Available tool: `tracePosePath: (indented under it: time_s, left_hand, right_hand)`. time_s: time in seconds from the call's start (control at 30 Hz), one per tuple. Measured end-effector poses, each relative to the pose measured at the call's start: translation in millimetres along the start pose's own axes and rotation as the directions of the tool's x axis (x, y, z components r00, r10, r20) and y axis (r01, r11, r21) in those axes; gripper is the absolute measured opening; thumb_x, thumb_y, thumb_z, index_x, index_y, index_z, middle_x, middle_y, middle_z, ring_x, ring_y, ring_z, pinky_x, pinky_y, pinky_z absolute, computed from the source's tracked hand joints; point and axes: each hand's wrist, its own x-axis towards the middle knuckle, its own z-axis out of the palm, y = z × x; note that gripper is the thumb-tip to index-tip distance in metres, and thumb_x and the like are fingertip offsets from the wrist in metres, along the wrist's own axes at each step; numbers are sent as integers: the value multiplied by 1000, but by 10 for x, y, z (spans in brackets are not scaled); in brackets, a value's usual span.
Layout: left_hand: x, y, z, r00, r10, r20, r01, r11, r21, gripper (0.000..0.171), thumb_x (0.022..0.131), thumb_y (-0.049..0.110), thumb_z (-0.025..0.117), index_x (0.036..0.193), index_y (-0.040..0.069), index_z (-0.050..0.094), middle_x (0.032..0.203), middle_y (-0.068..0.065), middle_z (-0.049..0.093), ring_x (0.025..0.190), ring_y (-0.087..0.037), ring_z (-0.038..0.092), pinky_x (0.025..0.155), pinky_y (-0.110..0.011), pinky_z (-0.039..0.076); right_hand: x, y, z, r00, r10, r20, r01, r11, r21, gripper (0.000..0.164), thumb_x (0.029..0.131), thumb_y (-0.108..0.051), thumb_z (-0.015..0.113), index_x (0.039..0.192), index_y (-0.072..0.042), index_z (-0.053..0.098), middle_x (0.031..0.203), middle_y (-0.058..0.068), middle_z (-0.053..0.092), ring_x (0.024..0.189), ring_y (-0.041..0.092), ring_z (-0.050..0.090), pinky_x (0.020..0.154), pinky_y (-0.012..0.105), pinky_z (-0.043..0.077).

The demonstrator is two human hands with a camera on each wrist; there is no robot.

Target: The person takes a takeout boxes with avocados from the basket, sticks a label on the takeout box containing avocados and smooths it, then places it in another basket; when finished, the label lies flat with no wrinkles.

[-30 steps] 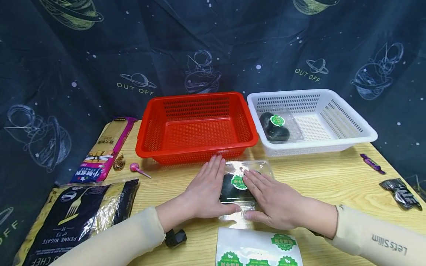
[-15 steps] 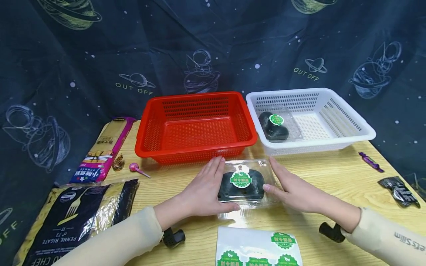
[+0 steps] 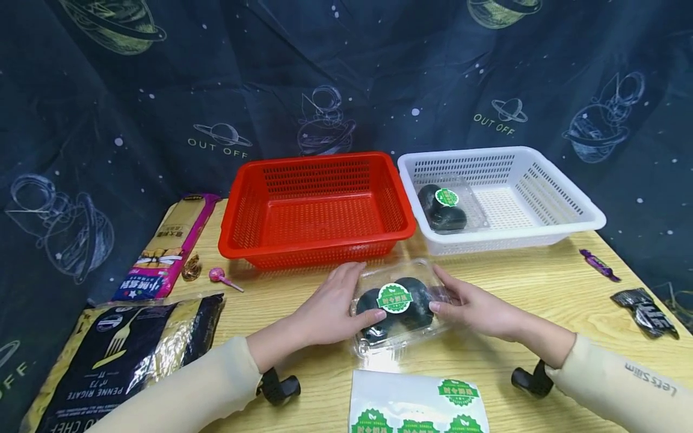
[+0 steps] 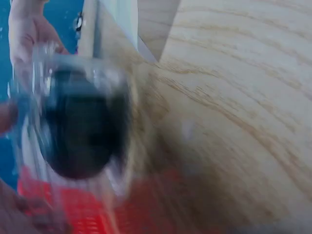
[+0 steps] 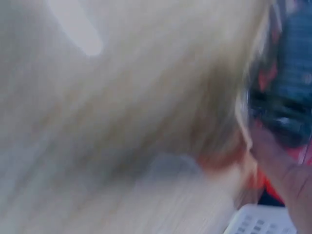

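Observation:
Between my hands is a clear plastic clamshell box (image 3: 376,278), its lid down over dark rounded pieces (image 3: 417,291). A round green-and-white sticker (image 3: 394,298) is on the lid. My left hand (image 3: 327,310) grips the box's left side, thumb over the lid's edge. At its right end my right hand (image 3: 482,307) holds it, thumb in front and fingers behind. The box sits slightly askew and seems just off the table. In the left wrist view one dark piece (image 4: 80,124) shows blurred through the box wall; the right wrist view is heavily blurred.
A red basket (image 3: 316,248) stands behind the box. Beside it, a white basket (image 3: 520,233) holds a similar stickered box (image 3: 476,207). A sticker sheet (image 3: 417,391) lies in front. Pasta bags (image 3: 135,355), a lollipop (image 3: 218,275) and wrapped candies (image 3: 646,313) line the sides.
My right hand has come off the lid and moved to the box's right end. The box has turned and tilted a little between both hands, apparently rising from the table.

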Motion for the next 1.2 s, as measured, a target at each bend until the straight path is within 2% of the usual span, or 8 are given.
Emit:
tracePosePath:
  time_s: [0.1, 0.23, 0.33, 0.47, 0.8, 0.9, 1.07, 1.2]
  left_hand:
    - [-4, -13, 21, 999, -22, 33, 23, 999, -34, 98, 81, 69, 55, 151, 8, 23, 151, -13, 31, 138, -27, 31, 109, -47, 31]
    - [-33, 17, 72, 997, -74, 10, 75, 996, -51, 102, 80, 71, 55, 150, 5, 24, 152, -16, 30, 139, -28, 29, 110, -46, 29]
    - [-73, 94, 117, 988, -149, -37, 146, 986, -78, 104, 80, 71, 55, 148, -2, 24, 151, -21, 30, 139, -33, 28, 110, -47, 29]
    - [-119, 233, 150, 969, -242, -57, 233, 963, -135, 104, 82, 66, 57, 146, -8, 23, 148, -28, 31, 138, -39, 28, 109, -50, 29]
    - [-137, 330, 114, 971, -233, 60, 241, 942, -235, 83, 97, 43, 49, 149, -7, 9, 150, -25, 28, 137, -32, 31, 110, -46, 29]
    - [-17, 265, 151, 964, -250, 96, 268, 896, -355, 86, 95, 44, 52, 152, 1, 4, 154, -21, 22, 140, -32, 24, 112, -49, 24]
    - [84, 211, 261, 950, -300, 85, 297, 788, -539, 95, 91, 41, 60, 153, 10, -4, 159, -12, 11, 144, -29, 15, 114, -51, 16]
    - [81, 250, 364, 947, -320, 34, 274, 746, -608, 95, 93, 37, 59, 153, 11, -9, 160, -9, 2, 145, -27, 5, 115, -50, 10]
  right_hand:
    - [42, 44, -55, 1000, -24, 11, 24, 999, 41, 83, 94, -29, 60, 152, -1, 7, 145, 29, 35, 128, 35, 43, 102, 43, 40]
    - [29, 13, -17, 992, 43, -115, -37, 998, 53, 81, 95, -32, 59, 149, 8, 13, 133, 30, 49, 118, 35, 54, 95, 40, 47]
    - [-35, -55, 84, 968, 173, -184, -147, 979, 144, 86, 96, -36, 56, 147, 12, 7, 139, 34, 40, 122, 39, 50, 101, 45, 42]
    - [-113, -138, 258, 948, 282, -146, -220, 915, 339, 92, 96, -37, 55, 146, 13, -6, 148, 36, 22, 129, 41, 41, 107, 49, 32]
    - [-56, -138, 296, 958, 277, -70, -236, 906, 351, 82, 97, -34, 53, 146, 12, 6, 146, 34, 26, 134, 44, 30, 110, 54, 23]
    - [-21, -116, 216, 969, 247, 2, -233, 911, 341, 86, 98, -32, 51, 145, 14, -4, 149, 36, 15, 138, 45, 17, 110, 53, 19]
    - [68, -81, 113, 980, 180, 83, -197, 926, 322, 76, 101, -25, 47, 147, 12, 0, 150, 33, 19, 139, 41, 20, 112, 50, 19]
    - [87, -97, 124, 980, 190, 64, -200, 915, 350, 72, 102, -29, 42, 148, 9, 2, 153, 30, 15, 141, 39, 17, 113, 50, 17]
